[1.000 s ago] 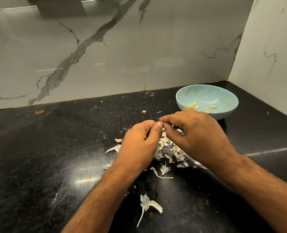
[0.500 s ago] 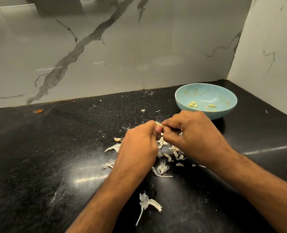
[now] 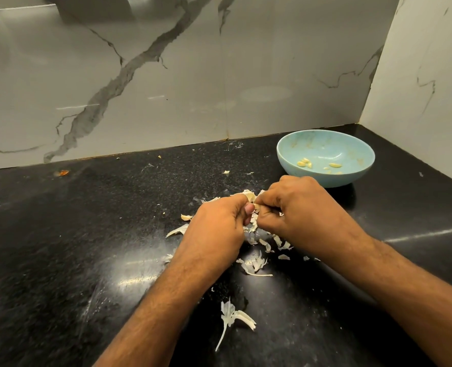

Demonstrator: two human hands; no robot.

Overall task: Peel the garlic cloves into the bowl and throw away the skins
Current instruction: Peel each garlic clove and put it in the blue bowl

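A garlic clove (image 3: pixel 249 195) shows as a small pale lump with papery skin still clinging to it, held just above the middle of the black worktop (image 3: pixel 60 247). Only its top peeks out between the two hands; the rest is hidden by fingers.

The left hand (image 3: pixel 217 229) has its fingers curled in, thumb and forefinger pinching the clove from the left. The right hand (image 3: pixel 299 215) meets it from the other side, fingers likewise curled, its fingertips nipping at the skin of the same clove. The two hands touch at the fingertips.

Below and around the hands lies a scatter of loose skins (image 3: pixel 256 263), thin whitish flakes and strips on the worktop. A larger stalky piece of skin (image 3: pixel 233 317) lies apart, nearer the front edge.

A light blue bowl (image 3: pixel 362 154) stands near the back right corner of the worktop, just beyond the right hand. Inside it rest a few peeled cloves (image 3: pixel 305 162), yellowish and smooth.
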